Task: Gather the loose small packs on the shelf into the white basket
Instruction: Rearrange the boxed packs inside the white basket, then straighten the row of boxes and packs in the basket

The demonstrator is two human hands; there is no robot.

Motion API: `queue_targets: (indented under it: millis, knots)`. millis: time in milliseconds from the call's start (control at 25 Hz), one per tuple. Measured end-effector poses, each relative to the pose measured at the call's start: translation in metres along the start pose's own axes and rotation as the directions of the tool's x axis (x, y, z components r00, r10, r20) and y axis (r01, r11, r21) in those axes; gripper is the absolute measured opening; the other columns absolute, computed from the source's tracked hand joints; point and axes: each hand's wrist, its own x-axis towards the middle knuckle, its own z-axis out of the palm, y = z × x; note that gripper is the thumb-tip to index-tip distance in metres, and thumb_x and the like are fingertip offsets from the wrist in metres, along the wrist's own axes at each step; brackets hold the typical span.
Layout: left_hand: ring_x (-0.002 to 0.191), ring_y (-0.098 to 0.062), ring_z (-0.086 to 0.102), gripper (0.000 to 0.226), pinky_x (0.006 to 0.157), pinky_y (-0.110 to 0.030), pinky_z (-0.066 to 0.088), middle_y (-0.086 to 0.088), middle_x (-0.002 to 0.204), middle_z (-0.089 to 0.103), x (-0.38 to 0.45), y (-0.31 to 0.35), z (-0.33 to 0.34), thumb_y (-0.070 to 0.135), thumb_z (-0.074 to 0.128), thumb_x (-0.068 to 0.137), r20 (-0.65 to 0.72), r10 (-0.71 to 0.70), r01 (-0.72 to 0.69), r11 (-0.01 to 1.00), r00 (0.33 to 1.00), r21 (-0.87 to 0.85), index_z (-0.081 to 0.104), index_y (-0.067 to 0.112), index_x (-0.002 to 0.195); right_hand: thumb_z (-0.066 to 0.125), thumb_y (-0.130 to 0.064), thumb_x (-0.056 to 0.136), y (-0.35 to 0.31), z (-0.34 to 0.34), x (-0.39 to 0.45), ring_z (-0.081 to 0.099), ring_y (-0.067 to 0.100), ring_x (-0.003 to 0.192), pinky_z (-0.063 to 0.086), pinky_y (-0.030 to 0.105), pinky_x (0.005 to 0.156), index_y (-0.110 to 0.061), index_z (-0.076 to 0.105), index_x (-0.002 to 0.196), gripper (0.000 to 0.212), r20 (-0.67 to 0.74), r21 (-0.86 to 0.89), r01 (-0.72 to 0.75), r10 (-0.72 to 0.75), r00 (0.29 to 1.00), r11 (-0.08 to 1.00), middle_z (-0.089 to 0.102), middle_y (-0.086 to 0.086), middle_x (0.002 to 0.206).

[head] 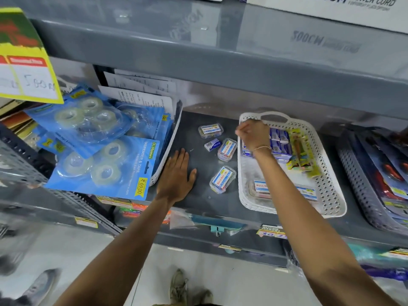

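Loose small packs lie on the dark shelf: a clear pack at the back, a small blue-and-white box, a clear pack beside it, and another clear pack nearer the front. To their right stands the white basket, with blue boxes and clear packs in it. My left hand rests flat on the shelf, left of the packs, fingers apart. My right hand hovers over the basket's back left corner with fingers curled; nothing shows in it.
A tilted white tray of blue tape packs sits just left of my left hand. A grey basket with carded goods stands at the right. A grey shelf board hangs low overhead. A green pack lies in the white basket.
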Motion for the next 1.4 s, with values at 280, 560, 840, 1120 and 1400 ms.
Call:
queue_targets:
  millis: [280,560,840,1120,1400]
  knots:
    - [0.151,-0.023,0.007,0.067,0.123,-0.035,0.005,-0.010,0.162,0.015,0.002,0.005,-0.005,0.041,0.033,0.098,0.020,-0.023,0.023,1.000,1.000,-0.014,0.014,0.006,0.151,0.066,-0.021,0.085,-0.026,0.059,0.001,0.062,0.033,0.109,0.050,0.036,0.090,-0.018,0.070,0.109,0.025,0.315,-0.301,0.098,0.002,0.949,0.949,0.069,0.014,0.116]
    - [0.151,-0.022,0.006,0.066,0.121,-0.033,0.002,-0.007,0.163,0.012,0.004,0.004,-0.001,0.043,0.030,0.098,0.018,-0.028,0.028,1.000,0.999,0.013,0.014,0.008,0.152,0.063,-0.051,0.080,-0.021,0.078,0.011,0.045,0.036,0.123,0.038,0.041,0.101,-0.014,0.062,0.120,0.055,0.349,-0.501,0.137,0.054,0.936,0.855,0.053,0.017,0.131]
    - [0.151,-0.021,0.005,0.067,0.121,-0.032,0.000,-0.007,0.163,0.011,0.004,0.003,0.001,0.045,0.028,0.098,0.039,-0.027,0.027,1.000,0.999,0.012,0.012,0.008,0.152,0.078,-0.036,0.070,-0.028,0.083,0.003,0.057,0.034,0.114,0.038,0.040,0.097,-0.008,0.048,0.124,0.068,0.288,-0.402,0.074,0.049,0.956,0.913,0.063,0.016,0.120]
    - [0.150,-0.025,0.011,0.066,0.123,-0.036,0.009,-0.012,0.161,0.018,0.002,0.003,-0.001,0.041,0.032,0.098,0.015,0.020,-0.021,0.999,1.000,0.031,0.017,0.004,0.151,0.059,-0.009,0.083,-0.020,0.028,-0.014,0.066,0.026,0.089,0.053,0.023,0.080,-0.020,0.060,0.122,0.039,0.091,0.189,0.051,-0.070,0.993,0.981,0.073,0.010,0.099]
    - [0.151,-0.022,0.001,0.067,0.123,-0.035,0.000,-0.010,0.163,0.005,0.004,0.005,-0.001,0.042,0.025,0.100,0.084,-0.012,0.007,0.999,0.996,0.053,0.006,0.006,0.152,0.070,-0.013,0.079,0.081,-0.053,-0.018,0.058,0.007,0.076,0.053,0.026,0.073,0.000,0.069,0.099,0.024,-0.158,0.390,-0.346,0.433,0.888,0.853,0.070,0.015,0.092]
